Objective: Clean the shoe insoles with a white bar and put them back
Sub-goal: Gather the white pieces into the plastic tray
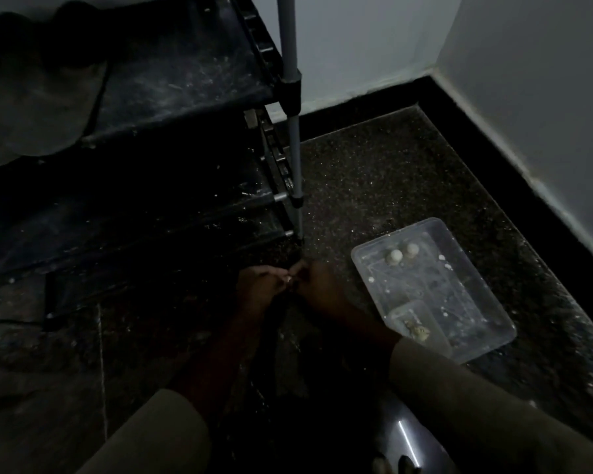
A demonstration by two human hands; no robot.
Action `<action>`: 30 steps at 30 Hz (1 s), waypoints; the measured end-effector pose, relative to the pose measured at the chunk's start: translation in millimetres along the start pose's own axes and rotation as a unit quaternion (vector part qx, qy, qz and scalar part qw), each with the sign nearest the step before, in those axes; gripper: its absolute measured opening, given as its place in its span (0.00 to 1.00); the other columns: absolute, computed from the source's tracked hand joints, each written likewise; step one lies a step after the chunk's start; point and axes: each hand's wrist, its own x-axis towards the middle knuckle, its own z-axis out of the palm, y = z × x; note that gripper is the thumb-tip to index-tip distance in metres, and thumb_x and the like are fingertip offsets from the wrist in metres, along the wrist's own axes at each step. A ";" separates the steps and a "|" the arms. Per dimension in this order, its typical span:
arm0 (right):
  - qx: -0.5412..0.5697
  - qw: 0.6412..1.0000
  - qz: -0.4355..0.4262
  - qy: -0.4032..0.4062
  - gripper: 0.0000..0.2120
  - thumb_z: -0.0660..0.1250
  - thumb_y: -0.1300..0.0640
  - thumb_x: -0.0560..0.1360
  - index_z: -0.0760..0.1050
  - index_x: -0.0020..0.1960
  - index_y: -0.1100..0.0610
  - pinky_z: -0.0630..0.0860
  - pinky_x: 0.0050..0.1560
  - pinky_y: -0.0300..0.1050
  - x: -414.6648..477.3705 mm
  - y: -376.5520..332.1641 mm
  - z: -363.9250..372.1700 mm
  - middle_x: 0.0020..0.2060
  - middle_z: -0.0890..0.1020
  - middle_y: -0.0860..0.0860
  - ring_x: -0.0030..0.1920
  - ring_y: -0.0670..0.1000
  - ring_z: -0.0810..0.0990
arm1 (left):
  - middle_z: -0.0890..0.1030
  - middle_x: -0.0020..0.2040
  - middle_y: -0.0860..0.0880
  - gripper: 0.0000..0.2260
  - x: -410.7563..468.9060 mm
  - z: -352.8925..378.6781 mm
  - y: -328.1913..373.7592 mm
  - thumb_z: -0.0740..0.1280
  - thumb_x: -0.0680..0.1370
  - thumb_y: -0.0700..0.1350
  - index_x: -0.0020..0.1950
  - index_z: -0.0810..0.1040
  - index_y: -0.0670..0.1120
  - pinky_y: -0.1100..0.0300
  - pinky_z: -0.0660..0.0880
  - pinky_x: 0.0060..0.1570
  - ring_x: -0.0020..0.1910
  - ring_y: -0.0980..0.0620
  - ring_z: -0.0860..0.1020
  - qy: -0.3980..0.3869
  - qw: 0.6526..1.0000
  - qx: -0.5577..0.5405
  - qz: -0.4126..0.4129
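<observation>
1. Where your forearms are converging, your left hand [259,285] and right hand [317,285] are sitting fingertip to fingertip, with the fingers of both curling inward.
2. A small pale fleck [288,278] is showing between your fingertips, but the light is too dim, so you cannot tell whether either hand is gripping it or only touching it.
3. A dark strip [274,325], possibly an insole, is running from under your hands back toward you, between your forearms. Whether you are grasping it is also hidden by the gloom.
4. Your hands are working just in front of the foot of the grey pole [294,148] at the corner of the black shoe rack [172,80], which is standing to your left.
5. A clear plastic tray [486,302] is lying on the speckled floor [373,172] just to the right of your right hand.
6. Two pale round lumps [396,257] are sitting side by side at the tray's far end, and a smaller clear container [421,319] is resting at its near end.
7. White walls [527,80] are meeting in the corner beyond.
</observation>
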 end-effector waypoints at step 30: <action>-0.291 0.945 0.042 0.144 0.11 0.72 0.50 0.77 0.83 0.45 0.59 0.78 0.46 0.50 -46.6 101.7 -179.3 0.43 0.82 0.56 0.44 0.55 0.82 | 0.85 0.40 0.43 0.09 -24.7 151.1 49.0 0.69 0.75 0.34 0.41 0.82 0.47 0.40 0.83 0.53 0.43 0.43 0.85 -0.092 0.989 -0.056 0.096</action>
